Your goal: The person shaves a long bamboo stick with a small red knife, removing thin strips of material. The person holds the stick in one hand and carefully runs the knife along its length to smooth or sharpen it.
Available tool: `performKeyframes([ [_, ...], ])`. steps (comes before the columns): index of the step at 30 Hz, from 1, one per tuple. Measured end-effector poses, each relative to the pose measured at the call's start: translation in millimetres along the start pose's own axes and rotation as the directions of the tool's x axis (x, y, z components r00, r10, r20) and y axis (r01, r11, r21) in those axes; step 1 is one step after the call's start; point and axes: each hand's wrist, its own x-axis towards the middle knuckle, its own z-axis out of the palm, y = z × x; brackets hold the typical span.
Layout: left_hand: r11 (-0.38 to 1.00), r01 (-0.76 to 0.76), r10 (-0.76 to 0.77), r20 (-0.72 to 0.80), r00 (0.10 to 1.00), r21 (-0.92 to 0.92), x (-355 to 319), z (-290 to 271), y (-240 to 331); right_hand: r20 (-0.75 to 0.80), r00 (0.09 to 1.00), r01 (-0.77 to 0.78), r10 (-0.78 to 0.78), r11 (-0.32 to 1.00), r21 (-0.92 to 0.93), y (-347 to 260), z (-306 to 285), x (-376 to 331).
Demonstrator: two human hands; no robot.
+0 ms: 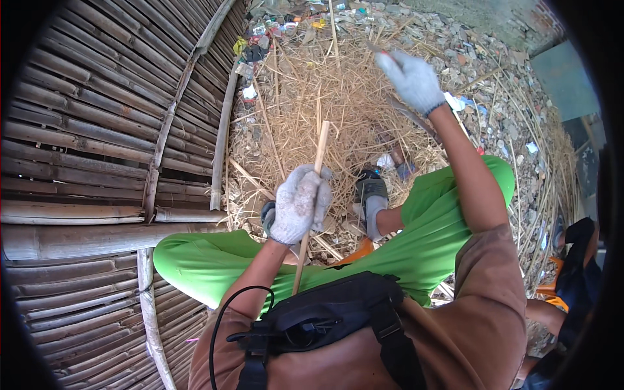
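My left hand (pixel 301 203), in a soiled white knit glove, is closed around a pale split bamboo stick (pixel 322 140). The stick slants up and away, its lower end reaching my lap. Farther off to the right, my gloved right hand (pixel 411 81) is raised over the straw-littered ground. Its fingers are closed, and a grey tip with a bit of red shows beyond them; most of that thing is hidden. Below the right wrist lies a dark, curved, blade-like strip (pixel 416 118), which I cannot tell is held or lying loose.
Bamboo shavings (pixel 325 84) cover the rubble ground between my feet. A bamboo slat wall (pixel 97 117) stands close on the left. Long thin strips (pixel 520 182) lie at the right. A person (pixel 575 279) sits near an orange stool (pixel 549 279) at the far right.
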Motion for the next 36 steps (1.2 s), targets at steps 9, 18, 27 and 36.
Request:
performKeyframes([
  [9, 0.999, -0.029, 0.030, 0.019, 0.999, -0.041, 10.6, -20.7, 1.7, 0.387, 0.843, 0.339, -0.374, 0.927, 0.158, -78.7, 58.9, -88.2],
  [18, 0.999, -0.034, 0.034, 0.029, 0.999, -0.022, 1.7, -6.1, 0.6, 0.109, 0.989, 0.110, -0.099, 0.989, -0.102, -16.7, 24.7, -18.7],
  [27, 0.986, -0.042, 0.055, 0.081, 0.995, -0.160, 18.6, -28.9, -2.5, 0.273, 0.882, 0.348, -0.384, 0.922, 0.171, -75.8, 59.9, -81.8],
  [36, 0.978, -0.008, 0.023, 0.069, 0.997, -0.209, 19.9, -28.2, -1.5, 0.311, 0.817, 0.490, -0.486, 0.869, 0.070, -89.9, 50.8, -82.0],
])
